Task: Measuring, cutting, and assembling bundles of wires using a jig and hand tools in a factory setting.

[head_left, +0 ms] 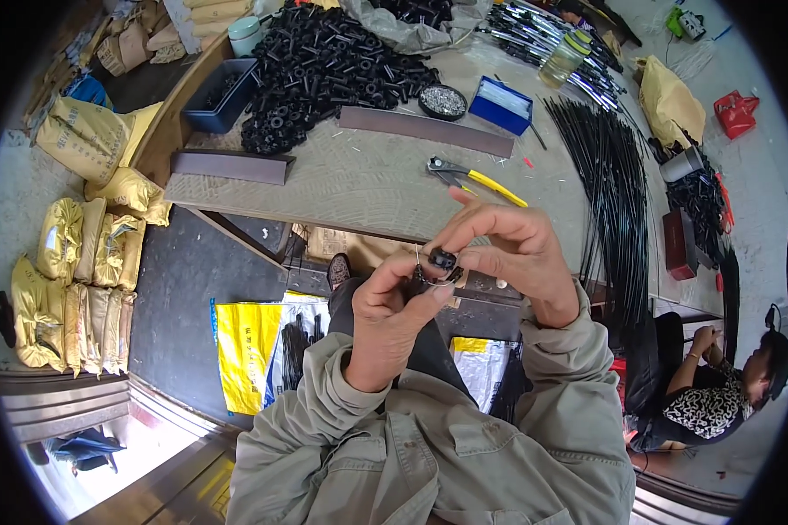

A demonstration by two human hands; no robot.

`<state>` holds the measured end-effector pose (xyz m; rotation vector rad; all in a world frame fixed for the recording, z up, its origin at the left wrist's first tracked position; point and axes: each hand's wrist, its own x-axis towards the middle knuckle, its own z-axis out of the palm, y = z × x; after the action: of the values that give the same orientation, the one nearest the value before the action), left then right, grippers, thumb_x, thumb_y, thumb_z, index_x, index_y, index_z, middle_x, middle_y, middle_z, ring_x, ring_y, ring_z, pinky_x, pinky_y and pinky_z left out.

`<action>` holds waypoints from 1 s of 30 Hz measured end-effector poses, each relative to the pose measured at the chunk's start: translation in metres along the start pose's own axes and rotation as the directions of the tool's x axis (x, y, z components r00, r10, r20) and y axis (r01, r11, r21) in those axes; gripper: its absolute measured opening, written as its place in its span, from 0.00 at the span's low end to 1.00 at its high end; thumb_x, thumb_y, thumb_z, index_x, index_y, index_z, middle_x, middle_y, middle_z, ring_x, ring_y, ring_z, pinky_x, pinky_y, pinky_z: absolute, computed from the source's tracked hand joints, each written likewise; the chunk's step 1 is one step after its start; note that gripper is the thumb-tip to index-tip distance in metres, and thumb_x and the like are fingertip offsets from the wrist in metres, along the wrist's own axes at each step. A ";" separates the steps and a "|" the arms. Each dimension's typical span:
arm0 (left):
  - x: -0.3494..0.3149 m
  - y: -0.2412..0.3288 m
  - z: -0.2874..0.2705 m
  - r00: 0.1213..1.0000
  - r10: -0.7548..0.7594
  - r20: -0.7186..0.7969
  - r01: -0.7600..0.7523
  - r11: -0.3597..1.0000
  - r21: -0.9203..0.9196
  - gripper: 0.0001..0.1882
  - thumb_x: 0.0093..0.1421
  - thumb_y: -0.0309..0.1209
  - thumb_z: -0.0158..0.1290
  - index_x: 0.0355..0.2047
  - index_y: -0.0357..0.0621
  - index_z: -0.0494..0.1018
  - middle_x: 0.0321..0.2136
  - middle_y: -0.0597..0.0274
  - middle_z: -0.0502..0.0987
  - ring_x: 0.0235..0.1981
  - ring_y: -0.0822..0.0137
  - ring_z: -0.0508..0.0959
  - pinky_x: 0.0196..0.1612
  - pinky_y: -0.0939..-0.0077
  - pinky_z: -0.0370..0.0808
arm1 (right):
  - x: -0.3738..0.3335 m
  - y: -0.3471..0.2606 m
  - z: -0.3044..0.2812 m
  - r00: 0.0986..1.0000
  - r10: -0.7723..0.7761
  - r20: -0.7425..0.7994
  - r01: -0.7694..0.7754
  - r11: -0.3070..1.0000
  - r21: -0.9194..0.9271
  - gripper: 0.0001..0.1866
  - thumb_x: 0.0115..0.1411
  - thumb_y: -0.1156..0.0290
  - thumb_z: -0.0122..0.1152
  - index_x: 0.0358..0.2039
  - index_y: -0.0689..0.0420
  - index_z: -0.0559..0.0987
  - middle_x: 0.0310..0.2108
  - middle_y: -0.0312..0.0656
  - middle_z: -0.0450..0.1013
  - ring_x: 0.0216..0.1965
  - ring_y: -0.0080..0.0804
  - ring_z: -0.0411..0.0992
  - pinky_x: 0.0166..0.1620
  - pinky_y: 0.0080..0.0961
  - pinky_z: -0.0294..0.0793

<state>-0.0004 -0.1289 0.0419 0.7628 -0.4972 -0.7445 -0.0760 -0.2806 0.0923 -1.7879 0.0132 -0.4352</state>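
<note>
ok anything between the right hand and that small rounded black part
Nothing visible: the right hand pinches the small rounded black part directly. The yellow-handled pliers lie beyond on the table, out of the way.

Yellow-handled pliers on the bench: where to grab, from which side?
Probably by the longer-showing yellow handle, from the person's near right: the pliers lie on the bench with the head pointing left, and that handle runs toward the near right. The right hand is nearest, but pinches a black part.
</note>
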 end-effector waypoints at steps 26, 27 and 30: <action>0.002 0.000 -0.023 0.999 -0.041 -0.004 0.040 0.987 -0.156 0.13 0.54 0.19 0.52 0.41 0.35 0.67 0.36 0.65 0.72 0.37 0.76 0.70 0.42 0.83 0.67 | 0.009 -0.017 0.037 0.944 -0.317 -0.086 0.156 0.662 -0.733 0.13 0.35 0.77 0.63 0.25 0.52 0.74 0.23 0.29 0.68 0.36 0.29 0.67 0.60 0.46 0.37; 0.003 0.001 -0.023 0.999 -0.029 -0.016 0.027 0.992 -0.123 0.13 0.54 0.20 0.53 0.41 0.35 0.68 0.36 0.65 0.71 0.37 0.76 0.70 0.43 0.82 0.67 | 0.008 -0.018 0.037 0.938 -0.336 -0.080 0.163 0.634 -0.756 0.13 0.35 0.77 0.63 0.25 0.52 0.74 0.23 0.29 0.68 0.36 0.29 0.68 0.60 0.47 0.38; 0.003 -0.001 -0.023 0.999 0.015 -0.034 -0.017 0.998 -0.065 0.14 0.54 0.20 0.54 0.42 0.34 0.68 0.36 0.65 0.71 0.37 0.75 0.70 0.44 0.81 0.67 | 0.006 -0.018 0.038 0.926 -0.373 -0.064 0.176 0.575 -0.799 0.13 0.36 0.77 0.63 0.25 0.52 0.74 0.23 0.30 0.68 0.36 0.30 0.68 0.60 0.48 0.39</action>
<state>0.0162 -0.1218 0.0269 0.7087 -0.4470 -0.7284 -0.0630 -0.2421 0.1037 -2.6254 0.0983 -0.9818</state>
